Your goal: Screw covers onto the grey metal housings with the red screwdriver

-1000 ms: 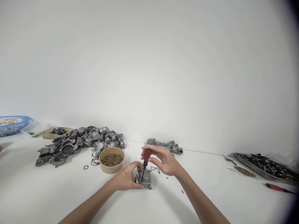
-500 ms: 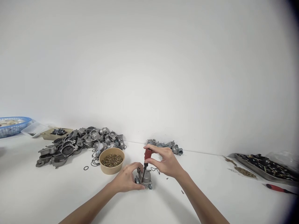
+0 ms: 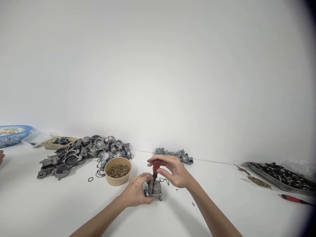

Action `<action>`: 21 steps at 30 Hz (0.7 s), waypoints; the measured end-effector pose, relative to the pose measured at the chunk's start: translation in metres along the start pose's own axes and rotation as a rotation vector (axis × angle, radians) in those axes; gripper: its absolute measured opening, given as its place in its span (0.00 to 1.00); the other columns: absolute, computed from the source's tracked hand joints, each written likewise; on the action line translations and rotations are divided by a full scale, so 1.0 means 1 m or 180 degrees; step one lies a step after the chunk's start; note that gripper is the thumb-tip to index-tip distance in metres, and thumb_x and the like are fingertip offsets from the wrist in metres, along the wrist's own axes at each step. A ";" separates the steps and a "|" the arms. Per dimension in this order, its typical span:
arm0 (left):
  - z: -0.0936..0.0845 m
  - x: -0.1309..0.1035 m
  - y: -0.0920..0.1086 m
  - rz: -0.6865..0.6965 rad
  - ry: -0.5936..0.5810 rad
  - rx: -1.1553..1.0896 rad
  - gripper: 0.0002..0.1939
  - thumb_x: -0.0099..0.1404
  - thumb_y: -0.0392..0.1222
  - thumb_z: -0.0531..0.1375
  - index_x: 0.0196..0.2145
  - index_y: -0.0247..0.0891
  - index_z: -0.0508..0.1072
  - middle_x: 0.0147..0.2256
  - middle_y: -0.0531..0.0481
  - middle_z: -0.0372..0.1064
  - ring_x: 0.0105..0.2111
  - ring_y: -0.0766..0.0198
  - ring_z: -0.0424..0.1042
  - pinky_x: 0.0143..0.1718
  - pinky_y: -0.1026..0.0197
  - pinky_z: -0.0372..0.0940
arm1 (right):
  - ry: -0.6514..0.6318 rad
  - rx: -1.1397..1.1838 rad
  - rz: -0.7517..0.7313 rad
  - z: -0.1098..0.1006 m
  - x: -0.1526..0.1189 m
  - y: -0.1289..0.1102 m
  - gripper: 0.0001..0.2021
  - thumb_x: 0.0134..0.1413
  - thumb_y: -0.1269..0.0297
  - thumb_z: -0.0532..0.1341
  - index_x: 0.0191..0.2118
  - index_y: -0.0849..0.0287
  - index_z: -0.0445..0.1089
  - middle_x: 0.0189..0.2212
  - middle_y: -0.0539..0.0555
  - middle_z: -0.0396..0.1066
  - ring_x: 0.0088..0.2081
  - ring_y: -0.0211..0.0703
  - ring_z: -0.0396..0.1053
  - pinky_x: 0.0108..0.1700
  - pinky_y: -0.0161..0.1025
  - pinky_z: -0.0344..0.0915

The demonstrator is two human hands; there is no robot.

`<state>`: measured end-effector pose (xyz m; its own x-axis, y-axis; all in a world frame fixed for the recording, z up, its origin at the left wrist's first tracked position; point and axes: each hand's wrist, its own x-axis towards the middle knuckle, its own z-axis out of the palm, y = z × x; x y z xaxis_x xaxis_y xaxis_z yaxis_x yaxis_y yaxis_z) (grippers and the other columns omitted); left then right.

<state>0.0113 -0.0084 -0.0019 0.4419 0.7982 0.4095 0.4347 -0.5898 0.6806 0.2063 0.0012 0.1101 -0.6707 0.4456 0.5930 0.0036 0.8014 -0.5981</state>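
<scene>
Right hand has its grip closed round the red handle of a screwdriver, shaft near upright, long axis vertical with a slight lean, tip down into the top of a small grey metal housing. Left hand is wrapped against the housing's left side, steadying it on the white tabletop, just right of the bowl of brass screws. Judged mid-way: driver engaged on one screw; whether seated, and how many remain, cannot be told.

Bowl left of metal part
</scene>
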 end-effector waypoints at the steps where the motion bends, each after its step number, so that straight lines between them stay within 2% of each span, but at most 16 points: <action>1: 0.000 0.000 0.000 0.0028 0.0002 0.0009 0.25 0.50 0.41 0.68 0.46 0.43 0.69 0.47 0.51 0.69 0.41 0.57 0.70 0.38 0.59 0.66 | -0.0016 0.0087 0.0013 -0.001 0.000 0.001 0.14 0.63 0.67 0.58 0.53 0.55 0.69 0.43 0.58 0.75 0.39 0.45 0.75 0.45 0.49 0.75; 4: 0.000 0.001 -0.001 0.0109 0.0027 0.0013 0.24 0.49 0.39 0.68 0.45 0.43 0.70 0.45 0.51 0.71 0.41 0.57 0.70 0.42 0.58 0.65 | 0.0063 0.0081 0.0049 -0.003 -0.002 0.003 0.12 0.61 0.67 0.61 0.50 0.56 0.71 0.36 0.55 0.77 0.38 0.46 0.76 0.44 0.49 0.75; 7: 0.000 0.001 -0.001 0.0084 -0.0011 0.0014 0.24 0.50 0.38 0.69 0.45 0.43 0.70 0.43 0.53 0.71 0.38 0.59 0.70 0.40 0.59 0.64 | 0.0161 -0.0050 0.0104 -0.002 -0.002 0.002 0.11 0.59 0.68 0.62 0.48 0.56 0.72 0.32 0.53 0.77 0.37 0.47 0.76 0.45 0.49 0.75; 15: 0.000 0.000 0.002 0.0030 0.0011 -0.0023 0.21 0.50 0.41 0.69 0.42 0.42 0.68 0.42 0.52 0.70 0.38 0.60 0.68 0.38 0.61 0.63 | 0.0439 -0.0232 0.0297 -0.003 -0.002 0.010 0.14 0.54 0.69 0.66 0.48 0.55 0.73 0.32 0.52 0.77 0.37 0.48 0.77 0.45 0.49 0.76; 21: 0.001 0.000 0.001 -0.0031 0.0042 -0.0019 0.23 0.48 0.41 0.70 0.41 0.43 0.67 0.44 0.53 0.70 0.40 0.60 0.69 0.41 0.59 0.63 | 0.0255 -0.0090 0.0275 -0.009 -0.002 0.010 0.15 0.55 0.69 0.66 0.50 0.55 0.73 0.34 0.53 0.79 0.39 0.49 0.78 0.47 0.50 0.76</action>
<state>0.0124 -0.0088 -0.0022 0.4272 0.8054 0.4109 0.4342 -0.5814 0.6881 0.2146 0.0120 0.1081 -0.6056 0.5430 0.5818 0.0806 0.7691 -0.6340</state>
